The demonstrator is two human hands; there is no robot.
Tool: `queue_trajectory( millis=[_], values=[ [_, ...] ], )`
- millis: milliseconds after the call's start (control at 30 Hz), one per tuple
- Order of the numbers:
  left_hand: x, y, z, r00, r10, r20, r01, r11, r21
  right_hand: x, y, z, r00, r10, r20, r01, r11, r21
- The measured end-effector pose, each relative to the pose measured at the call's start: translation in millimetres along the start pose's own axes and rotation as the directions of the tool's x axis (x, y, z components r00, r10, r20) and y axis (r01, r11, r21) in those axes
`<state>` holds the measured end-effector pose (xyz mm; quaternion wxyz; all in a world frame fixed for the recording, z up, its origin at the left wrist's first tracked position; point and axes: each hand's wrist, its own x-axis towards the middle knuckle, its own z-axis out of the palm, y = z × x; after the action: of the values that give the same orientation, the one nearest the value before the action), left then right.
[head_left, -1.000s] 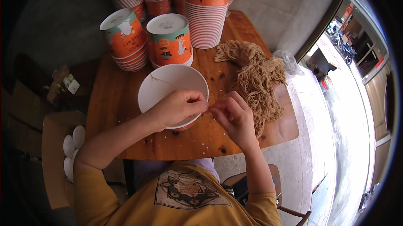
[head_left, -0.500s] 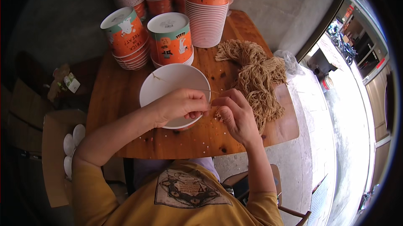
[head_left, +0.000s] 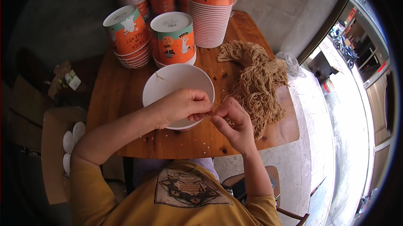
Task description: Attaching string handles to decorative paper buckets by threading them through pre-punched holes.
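A white-lined paper bucket point(head_left: 168, 84) stands mouth up before me on the wooden table, its lower right part behind my hands. Over its near right rim, my left hand point(head_left: 187, 106) is closed, fingertips pinched on a thin tan cord point(head_left: 217, 106). Beside it my right hand point(head_left: 235, 125) has thumb and forefinger brought together at the same cord, a small curve of which shows between the hands. A short bit of tan cord point(head_left: 159, 76) sticks out from the bucket's far inner wall. A heap of tan cords point(head_left: 260, 87) lies right of the bucket.
Upside-down orange and green buckets point(head_left: 173, 37) stand behind the open one, with a taller stack point(head_left: 210, 22) to their right. More wrapped stacks lean at the wall. A clear plastic bag point(head_left: 291, 64) sits by the table's right edge. A cardboard box point(head_left: 52, 154) with white round pieces stands lower left.
My hands have drawn closer together, and the cord stretched above them has become a small curve between my fingertips. The view has shifted slightly.
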<state>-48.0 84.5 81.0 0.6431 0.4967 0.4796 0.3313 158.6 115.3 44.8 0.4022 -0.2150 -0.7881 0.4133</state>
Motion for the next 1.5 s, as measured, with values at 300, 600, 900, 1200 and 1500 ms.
queue_trajectory(
  millis=[300,600,900,1200,1500],
  values=[
    [-4,-4,2,0.999,-0.043,-0.011,0.041,0.989,-0.145,-2,-12,10,0.995,-0.082,0.054,0.092,0.97,-0.223],
    [-12,4,10,0.999,-0.003,-0.048,0.0,0.998,-0.062,-11,11,8,0.961,0.257,-0.105,-0.191,0.886,0.422],
    [-8,-1,15,0.994,0.024,-0.107,-0.027,0.999,-0.033,-4,1,5,0.942,0.335,-0.026,-0.296,0.863,0.409],
    [3,-10,14,0.968,0.223,-0.116,-0.202,0.965,0.168,35,-10,-22,0.949,0.134,0.287,-0.172,0.978,0.114],
    [-1,-1,12,0.994,0.094,-0.057,-0.092,0.995,0.04,28,11,-20,0.996,0.026,0.086,-0.039,0.986,0.162]
  ],
)
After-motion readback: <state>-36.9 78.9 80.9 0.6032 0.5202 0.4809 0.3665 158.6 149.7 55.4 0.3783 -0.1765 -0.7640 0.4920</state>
